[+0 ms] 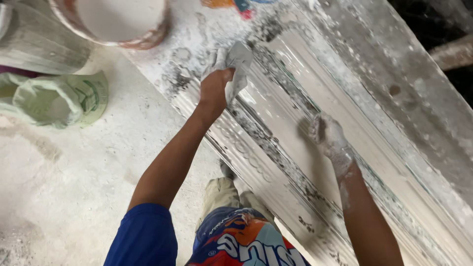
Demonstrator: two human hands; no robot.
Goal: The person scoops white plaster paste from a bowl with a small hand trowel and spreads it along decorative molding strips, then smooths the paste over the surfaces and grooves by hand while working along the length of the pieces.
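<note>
Nearest, a blue sleeve (143,236) and printed shorts (246,244) hung over the powdery white floor (64,192). Beyond them a long, glossy plaster mould (290,128) with ribbed, ornamented edges ran diagonally from near right to far left. The right hand (329,135), caked in white plaster, lay pressed flat in the mould's smooth channel, fingers together. Farther left, the left hand (214,91) pinched a crumpled grey cloth (235,66) against the mould's patterned rim. Far left sat a slumped pale-green sack (59,98), and beyond it a round bucket (118,22) of white plaster.
</note>
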